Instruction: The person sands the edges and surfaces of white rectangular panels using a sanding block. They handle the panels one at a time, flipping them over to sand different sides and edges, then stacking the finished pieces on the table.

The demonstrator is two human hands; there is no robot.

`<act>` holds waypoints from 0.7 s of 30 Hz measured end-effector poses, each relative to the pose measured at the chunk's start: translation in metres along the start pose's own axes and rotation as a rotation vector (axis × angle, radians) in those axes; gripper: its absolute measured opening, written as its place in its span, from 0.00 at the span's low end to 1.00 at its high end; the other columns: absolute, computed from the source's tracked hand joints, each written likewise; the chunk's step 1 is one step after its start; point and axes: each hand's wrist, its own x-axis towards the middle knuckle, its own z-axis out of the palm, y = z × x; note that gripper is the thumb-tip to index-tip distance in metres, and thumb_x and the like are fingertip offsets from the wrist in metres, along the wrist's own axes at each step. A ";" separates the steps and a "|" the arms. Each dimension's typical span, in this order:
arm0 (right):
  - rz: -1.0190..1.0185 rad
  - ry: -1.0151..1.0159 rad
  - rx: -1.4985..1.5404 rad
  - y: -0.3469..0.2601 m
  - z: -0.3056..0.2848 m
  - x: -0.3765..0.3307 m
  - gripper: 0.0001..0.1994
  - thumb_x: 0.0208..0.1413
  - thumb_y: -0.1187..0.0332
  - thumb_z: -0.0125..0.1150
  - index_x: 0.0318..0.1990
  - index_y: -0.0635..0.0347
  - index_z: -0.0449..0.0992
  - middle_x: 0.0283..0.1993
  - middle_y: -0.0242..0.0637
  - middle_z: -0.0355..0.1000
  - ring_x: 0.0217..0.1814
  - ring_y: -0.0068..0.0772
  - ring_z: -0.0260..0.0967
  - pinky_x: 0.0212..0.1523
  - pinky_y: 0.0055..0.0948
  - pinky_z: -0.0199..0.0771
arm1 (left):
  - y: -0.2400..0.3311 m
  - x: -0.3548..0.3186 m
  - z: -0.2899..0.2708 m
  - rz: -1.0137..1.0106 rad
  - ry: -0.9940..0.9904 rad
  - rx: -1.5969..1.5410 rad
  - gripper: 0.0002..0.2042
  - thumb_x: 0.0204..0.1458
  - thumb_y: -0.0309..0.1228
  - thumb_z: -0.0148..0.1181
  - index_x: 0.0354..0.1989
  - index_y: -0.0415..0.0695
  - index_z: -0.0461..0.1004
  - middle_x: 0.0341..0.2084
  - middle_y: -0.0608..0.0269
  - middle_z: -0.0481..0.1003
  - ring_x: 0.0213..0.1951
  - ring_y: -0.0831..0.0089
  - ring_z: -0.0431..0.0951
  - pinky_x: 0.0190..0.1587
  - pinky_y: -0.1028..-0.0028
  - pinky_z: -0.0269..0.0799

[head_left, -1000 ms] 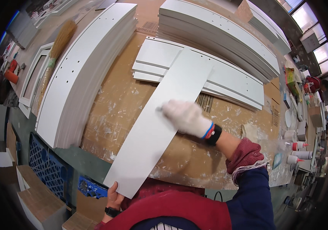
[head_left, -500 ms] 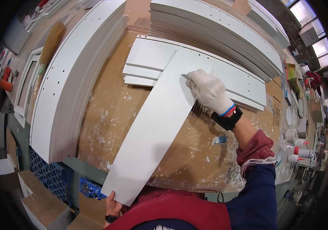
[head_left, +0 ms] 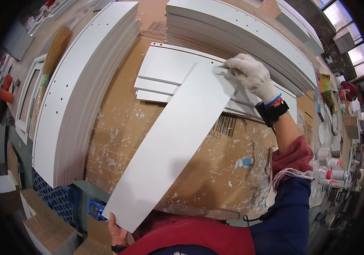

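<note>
The long white panel [head_left: 171, 144] lies slanted across the cardboard-covered worktop [head_left: 118, 127]; the bare left hand [head_left: 117, 231] clasps its near end while the gloved right hand [head_left: 250, 76] pinches its far corner, likely to steady it flat, above the short panel stack [head_left: 165, 70]
</note>
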 end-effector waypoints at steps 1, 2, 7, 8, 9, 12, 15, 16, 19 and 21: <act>-0.045 -0.061 -0.012 -0.002 0.003 0.009 0.07 0.52 0.70 0.56 0.38 0.49 0.75 0.34 0.32 0.72 0.41 0.36 0.69 0.39 0.31 0.71 | 0.004 -0.002 0.010 0.036 0.021 0.016 0.27 0.56 0.44 0.53 0.58 0.39 0.62 0.53 0.55 0.68 0.55 0.59 0.68 0.57 0.58 0.64; -0.165 -0.029 -0.006 -0.003 0.008 0.015 0.07 0.52 0.69 0.56 0.38 0.48 0.75 0.34 0.31 0.71 0.41 0.35 0.68 0.39 0.31 0.71 | 0.009 -0.004 0.018 0.071 0.042 0.033 0.27 0.56 0.46 0.53 0.57 0.39 0.63 0.53 0.56 0.68 0.54 0.59 0.68 0.57 0.58 0.65; -0.322 -0.089 0.102 -0.013 0.018 0.028 0.08 0.51 0.72 0.58 0.39 0.51 0.77 0.35 0.34 0.71 0.40 0.36 0.69 0.39 0.33 0.70 | 0.020 -0.011 0.027 0.185 0.112 0.100 0.28 0.56 0.49 0.52 0.57 0.39 0.63 0.52 0.57 0.69 0.54 0.61 0.69 0.56 0.61 0.66; -0.343 -0.059 0.138 -0.010 0.019 0.024 0.07 0.51 0.70 0.58 0.38 0.51 0.77 0.34 0.33 0.71 0.39 0.36 0.69 0.38 0.33 0.70 | 0.022 -0.013 0.030 0.181 0.114 0.100 0.28 0.56 0.49 0.52 0.57 0.39 0.63 0.53 0.57 0.69 0.54 0.61 0.69 0.56 0.61 0.65; -0.371 -0.029 0.172 -0.006 0.018 0.021 0.05 0.52 0.69 0.58 0.36 0.50 0.77 0.33 0.33 0.72 0.39 0.36 0.69 0.38 0.33 0.70 | 0.024 -0.015 0.036 0.180 0.113 0.093 0.28 0.56 0.49 0.52 0.58 0.39 0.62 0.53 0.57 0.68 0.54 0.61 0.69 0.56 0.61 0.65; -0.346 -0.047 0.255 0.005 0.013 -0.006 0.06 0.50 0.68 0.60 0.37 0.50 0.77 0.33 0.35 0.71 0.37 0.37 0.69 0.37 0.33 0.70 | 0.026 -0.017 0.039 0.193 0.128 0.113 0.29 0.56 0.48 0.52 0.58 0.39 0.62 0.54 0.56 0.68 0.54 0.61 0.68 0.56 0.61 0.65; -0.314 -0.155 0.255 0.016 0.002 -0.031 0.07 0.50 0.68 0.60 0.37 0.50 0.78 0.32 0.35 0.71 0.35 0.37 0.69 0.36 0.32 0.70 | 0.029 -0.015 0.035 0.191 0.116 0.117 0.28 0.57 0.48 0.51 0.58 0.39 0.61 0.54 0.56 0.67 0.55 0.61 0.68 0.56 0.61 0.65; -0.279 -0.193 0.239 0.020 -0.002 -0.036 0.07 0.50 0.68 0.61 0.37 0.50 0.79 0.31 0.34 0.72 0.34 0.36 0.70 0.34 0.30 0.71 | 0.031 -0.014 0.034 0.186 0.103 0.116 0.28 0.57 0.48 0.51 0.58 0.39 0.61 0.54 0.56 0.67 0.55 0.61 0.68 0.56 0.61 0.65; -0.223 -0.121 0.289 0.019 -0.007 -0.029 0.06 0.51 0.68 0.61 0.36 0.49 0.79 0.31 0.33 0.72 0.33 0.34 0.70 0.32 0.28 0.71 | 0.036 -0.009 0.030 0.173 0.096 0.086 0.27 0.57 0.48 0.51 0.59 0.42 0.63 0.54 0.58 0.68 0.55 0.60 0.68 0.57 0.58 0.65; -0.280 0.034 0.160 0.020 -0.001 -0.007 0.04 0.51 0.68 0.60 0.35 0.49 0.79 0.32 0.32 0.72 0.34 0.30 0.70 0.32 0.28 0.72 | 0.039 -0.009 0.034 0.167 0.100 0.078 0.27 0.57 0.47 0.51 0.59 0.40 0.62 0.55 0.56 0.67 0.55 0.60 0.68 0.56 0.60 0.65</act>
